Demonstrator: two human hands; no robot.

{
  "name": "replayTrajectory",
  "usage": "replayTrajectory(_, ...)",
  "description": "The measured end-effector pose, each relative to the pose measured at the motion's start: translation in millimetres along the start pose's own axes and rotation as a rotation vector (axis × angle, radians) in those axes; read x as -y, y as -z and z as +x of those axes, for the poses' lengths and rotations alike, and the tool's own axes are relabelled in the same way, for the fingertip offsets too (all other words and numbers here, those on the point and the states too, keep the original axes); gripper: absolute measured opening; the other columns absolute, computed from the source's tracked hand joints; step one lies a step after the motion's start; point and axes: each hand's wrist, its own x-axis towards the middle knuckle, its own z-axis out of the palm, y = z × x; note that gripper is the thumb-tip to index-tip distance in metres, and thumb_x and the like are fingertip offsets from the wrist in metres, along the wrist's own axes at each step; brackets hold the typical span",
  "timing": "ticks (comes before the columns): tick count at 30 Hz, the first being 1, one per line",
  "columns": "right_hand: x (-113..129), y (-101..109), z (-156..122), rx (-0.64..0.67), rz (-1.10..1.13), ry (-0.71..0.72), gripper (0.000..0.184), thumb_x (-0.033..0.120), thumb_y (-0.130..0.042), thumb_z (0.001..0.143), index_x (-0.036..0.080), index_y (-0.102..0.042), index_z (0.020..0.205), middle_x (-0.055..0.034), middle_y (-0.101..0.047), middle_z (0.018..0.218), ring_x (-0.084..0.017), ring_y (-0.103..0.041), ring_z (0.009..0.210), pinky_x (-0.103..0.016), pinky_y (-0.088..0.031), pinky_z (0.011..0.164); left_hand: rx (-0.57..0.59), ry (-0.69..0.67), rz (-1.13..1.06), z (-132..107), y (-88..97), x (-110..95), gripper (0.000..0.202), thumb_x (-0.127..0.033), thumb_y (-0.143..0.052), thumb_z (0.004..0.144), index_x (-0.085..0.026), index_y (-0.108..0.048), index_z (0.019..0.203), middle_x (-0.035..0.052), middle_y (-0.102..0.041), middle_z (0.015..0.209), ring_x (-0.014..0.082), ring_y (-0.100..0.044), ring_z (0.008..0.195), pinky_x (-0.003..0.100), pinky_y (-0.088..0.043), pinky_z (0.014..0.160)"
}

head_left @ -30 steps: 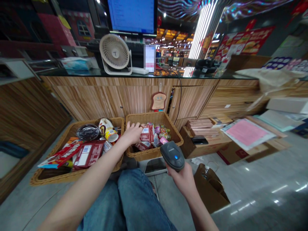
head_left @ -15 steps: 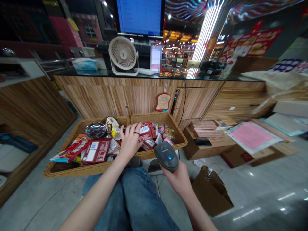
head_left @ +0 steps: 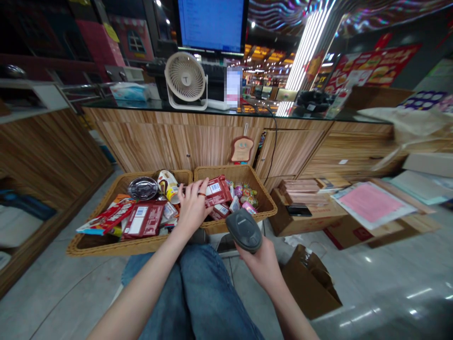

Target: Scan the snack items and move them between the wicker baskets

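Observation:
My right hand (head_left: 260,257) is wrapped round a dark grey barcode scanner (head_left: 244,230), its head facing the baskets. My left hand (head_left: 194,200) grips the left end of a dark red snack packet (head_left: 216,190) with a white barcode label facing up, above the right wicker basket (head_left: 267,198). Beneath that packet lie another dark red packet (head_left: 220,211) and several small colourful sweets (head_left: 244,192). Left of my hand, the other wicker basket (head_left: 78,245) holds a large dark red packet (head_left: 144,219), a red snack bag (head_left: 111,217), a yellow-and-white cup (head_left: 168,185) and a clear-lidded round container (head_left: 142,188).
A wood-grain counter (head_left: 159,141) rises behind the baskets, carrying a fan (head_left: 186,78) and a monitor (head_left: 212,23). To the right are a cardboard box (head_left: 283,224) with a phone (head_left: 299,210) on it and a brown paper bag (head_left: 307,283) on the floor.
The blue light on the scanner has gone out. Both hands keep nearly the same place, and the whole view has shifted slightly.

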Motion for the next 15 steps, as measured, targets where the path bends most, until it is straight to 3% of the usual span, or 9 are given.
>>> replayTrajectory(5,-1,2,-2,-0.014,0.016,-0.001,0.023,0.040,-0.067,0.083,0.018,-0.069,0.078,-0.0082,-0.075,0.072,-0.024,-0.070,0.066,-0.030,-0.053,0.060,-0.116,0.194,-0.051,2,18.0,6,0.092,-0.048,-0.075,0.086,-0.017,-0.032,0.162,0.0202,-0.054,0.148,0.0376,-0.048,0.138,0.057,-0.020,0.123)
replayTrajectory(11,-1,4,0,0.007,0.024,-0.030,0.026,0.043,-0.069,0.081,0.021,-0.061,0.069,-0.0074,-0.072,0.063,-0.024,-0.068,0.059,-0.029,-0.050,0.051,-0.197,0.501,0.058,-8,59.9,44,0.096,-0.053,-0.073,0.085,-0.013,-0.032,0.162,0.0249,-0.047,0.153,0.0449,-0.040,0.142,0.065,-0.019,0.121)
replayTrajectory(15,1,5,2,0.003,0.027,-0.025,0.025,0.043,-0.069,0.081,0.021,-0.063,0.071,-0.0057,-0.069,0.059,-0.024,-0.069,0.059,-0.029,-0.051,0.052,-0.219,0.492,0.102,-14,67.8,56,0.091,-0.052,-0.070,0.087,-0.014,-0.033,0.162,0.0235,-0.039,0.163,0.0441,-0.033,0.149,0.065,-0.014,0.124)
